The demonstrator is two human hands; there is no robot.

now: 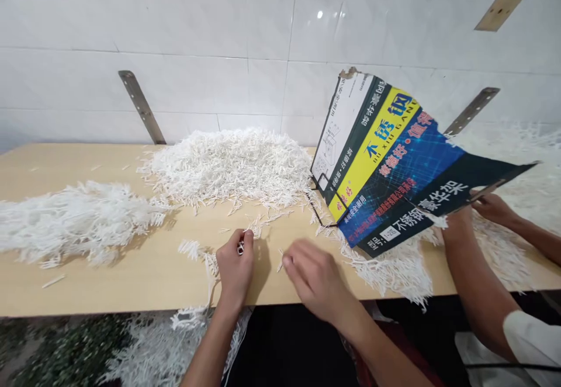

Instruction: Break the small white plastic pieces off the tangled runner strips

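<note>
My left hand is curled into a fist over the table, with the ends of thin white plastic pieces showing inside it. Below its wrist side, several white strands trail across the tabletop towards the front edge. My right hand is just to the right, blurred, its fingers bent in and pressed together. A thin white sliver shows at its fingertips; whether they grip it cannot be made out. Behind both hands lies a large heap of short white plastic pieces, with loose bits scattered in front.
White branching strands are piled at the left of the wooden table. A printed cardboard sheet stands slanted on the right. Beyond it, another person's hands work among more white pieces. White strands hang below the front edge.
</note>
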